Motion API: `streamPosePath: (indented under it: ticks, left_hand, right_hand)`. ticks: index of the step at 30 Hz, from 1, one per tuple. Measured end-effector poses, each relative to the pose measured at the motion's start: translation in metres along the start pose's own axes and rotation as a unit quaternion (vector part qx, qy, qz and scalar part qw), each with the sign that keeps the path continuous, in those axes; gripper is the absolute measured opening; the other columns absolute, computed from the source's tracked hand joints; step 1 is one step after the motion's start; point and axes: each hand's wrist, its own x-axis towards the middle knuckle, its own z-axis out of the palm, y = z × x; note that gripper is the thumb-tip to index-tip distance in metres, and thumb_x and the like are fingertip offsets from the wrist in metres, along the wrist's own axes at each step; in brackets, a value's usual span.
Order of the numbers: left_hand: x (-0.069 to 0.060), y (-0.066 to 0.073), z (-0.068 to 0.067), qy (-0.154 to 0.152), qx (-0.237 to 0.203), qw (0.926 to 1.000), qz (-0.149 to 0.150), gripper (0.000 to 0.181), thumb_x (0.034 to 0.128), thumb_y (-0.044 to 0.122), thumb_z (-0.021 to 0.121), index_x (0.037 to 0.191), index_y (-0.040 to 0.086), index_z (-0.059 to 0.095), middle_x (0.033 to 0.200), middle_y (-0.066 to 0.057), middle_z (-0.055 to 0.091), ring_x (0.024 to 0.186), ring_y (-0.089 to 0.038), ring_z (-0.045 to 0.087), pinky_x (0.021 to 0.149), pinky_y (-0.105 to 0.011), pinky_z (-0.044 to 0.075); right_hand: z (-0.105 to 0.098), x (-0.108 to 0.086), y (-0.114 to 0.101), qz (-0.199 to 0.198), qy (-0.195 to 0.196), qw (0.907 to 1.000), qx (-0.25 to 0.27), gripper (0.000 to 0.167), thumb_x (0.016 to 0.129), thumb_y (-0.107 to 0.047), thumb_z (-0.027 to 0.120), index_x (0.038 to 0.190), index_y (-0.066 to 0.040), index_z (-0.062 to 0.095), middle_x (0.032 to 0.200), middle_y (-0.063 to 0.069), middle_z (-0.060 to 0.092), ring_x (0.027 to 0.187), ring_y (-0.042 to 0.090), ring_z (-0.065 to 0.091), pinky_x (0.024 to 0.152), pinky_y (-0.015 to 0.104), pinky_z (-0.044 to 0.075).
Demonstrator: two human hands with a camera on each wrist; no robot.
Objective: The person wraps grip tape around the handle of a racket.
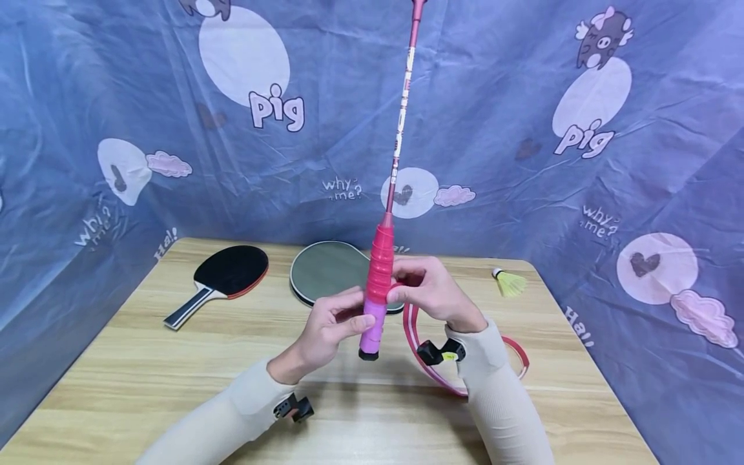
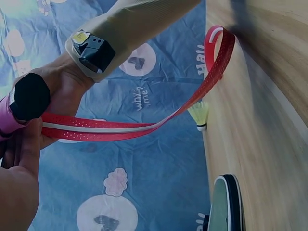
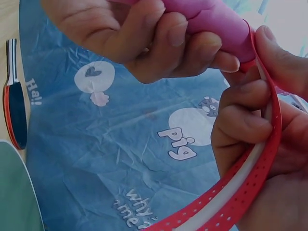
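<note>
Racket (image 1: 401, 135) is upright, slightly tilted, above the table, w/ its head cut off by the top edge of the head view; shaft lettering too small to read. L hand (image 1: 331, 329) has fingers curled round the pink lower handle, some hidden behind it; R hand (image 1: 430, 290) pinches the red tape (image 1: 413, 329) btwn thumb & fingers at the red-wrapped part's lower edge. Tape's mid-length is hidden behind the R forearm, a loop showing beyond. Green paddle (image 1: 325, 271) is partly blocked by hands & racket, its handle hard to make out. Table (image 1: 116, 387) is light wood-grain, w/ black paddle (image 1: 232, 270) back L & yellow shuttlecock (image 1: 508, 282) back R. Blue cloth (image 1: 494, 129), creased, w/ pig prints & lettering, hangs round back & sides.
</note>
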Motion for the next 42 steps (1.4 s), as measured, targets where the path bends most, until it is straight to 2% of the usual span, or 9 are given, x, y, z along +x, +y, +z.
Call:
streamPosePath:
  ticks: [8,12,17,19,21,26,30,35,42]
  left_hand:
    - [0.001,0.000,0.000,-0.061,-0.101,0.9930,-0.009,0.034,0.1001,0.001,0.055,0.121,-0.025,0.055,0.113,-0.004,0.063,0.100,-0.008,0.062,0.088,-0.025,0.057]
    - [0.001,0.000,0.000,-0.093,-0.153,0.9837,-0.016,0.038,0.1015,0.001,0.052,0.121,-0.031,0.048,0.116,0.003,0.064,0.103,-0.009,0.064,0.092,-0.026,0.057]
    - [0.000,0.000,-0.002,-0.127,-0.187,0.9736,-0.033,0.042,0.1031,0.003,0.050,0.121,-0.034,0.043,0.116,0.004,0.064,0.102,-0.009,0.067,0.093,-0.027,0.058]
    - [0.000,0.000,-0.003,-0.127,-0.175,0.9756,-0.038,0.041,0.1036,0.004,0.050,0.121,-0.033,0.045,0.117,0.003,0.063,0.104,-0.009,0.065,0.094,-0.026,0.057]
    - [0.000,0.000,-0.004,-0.121,-0.151,0.9802,-0.043,0.041,0.1042,0.006,0.050,0.122,-0.031,0.048,0.118,-0.012,0.064,0.107,-0.008,0.063,0.096,-0.026,0.056]
    - [0.001,0.004,-0.001,-0.079,-0.040,0.9953,-0.038,0.036,0.1031,0.012,0.057,0.123,-0.018,0.060,0.121,-0.036,0.058,0.114,-0.004,0.059,0.098,-0.023,0.054]
    - [0.003,0.001,0.003,0.007,0.054,0.9985,-0.007,0.025,0.0975,0.003,0.063,0.119,-0.008,0.065,0.109,-0.024,0.063,0.102,-0.005,0.060,0.088,-0.021,0.056]
    - [0.003,-0.005,0.008,0.131,0.161,0.9781,0.011,0.022,0.0921,0.001,0.071,0.114,-0.001,0.068,0.095,-0.014,0.067,0.087,-0.007,0.063,0.077,-0.020,0.059]
    - [0.004,-0.008,0.008,0.182,0.270,0.9419,0.080,0.029,0.0855,0.006,0.079,0.114,0.003,0.072,0.091,-0.008,0.069,0.077,-0.015,0.067,0.071,-0.024,0.061]
  right_hand:
    - [0.000,-0.003,0.000,0.019,-0.016,0.9994,0.024,0.039,0.087,-0.017,0.080,0.107,0.013,0.068,0.093,-0.010,0.074,0.079,0.004,0.064,0.067,0.020,0.055]
    - [0.000,-0.004,0.002,-0.001,-0.035,0.9984,0.044,0.032,0.088,-0.022,0.079,0.108,0.002,0.073,0.095,-0.010,0.074,0.080,0.004,0.065,0.067,0.022,0.056]
    - [0.000,-0.004,0.007,-0.017,-0.063,0.9943,0.084,0.028,0.089,-0.023,0.079,0.116,-0.022,0.076,0.107,-0.009,0.077,0.093,0.007,0.072,0.076,0.024,0.060]
    - [0.000,-0.003,0.009,-0.020,-0.066,0.9934,0.092,0.030,0.089,-0.022,0.078,0.118,-0.024,0.075,0.112,-0.007,0.077,0.098,0.010,0.073,0.081,0.026,0.060]
    - [0.000,-0.002,0.010,-0.023,-0.061,0.9938,0.091,0.029,0.089,-0.021,0.078,0.118,-0.023,0.075,0.112,-0.007,0.077,0.098,0.010,0.073,0.080,0.026,0.060]
    - [-0.001,-0.003,0.010,-0.027,-0.036,0.9961,0.075,0.027,0.089,-0.029,0.078,0.115,-0.024,0.076,0.107,-0.009,0.077,0.092,0.006,0.071,0.075,0.023,0.059]
    - [-0.003,-0.002,0.010,-0.020,0.001,0.9987,0.047,0.031,0.086,-0.036,0.079,0.110,-0.016,0.077,0.099,-0.007,0.073,0.085,0.005,0.065,0.071,0.020,0.056]
    - [-0.003,0.002,0.014,-0.001,0.053,0.9985,-0.013,0.037,0.086,-0.023,0.080,0.106,0.007,0.072,0.096,-0.007,0.067,0.079,0.006,0.058,0.067,0.018,0.052]
    - [0.009,0.009,0.014,0.000,0.111,0.9899,-0.088,0.019,0.084,0.002,0.078,0.102,0.004,0.074,0.091,0.001,0.063,0.074,0.007,0.053,0.059,0.017,0.045]
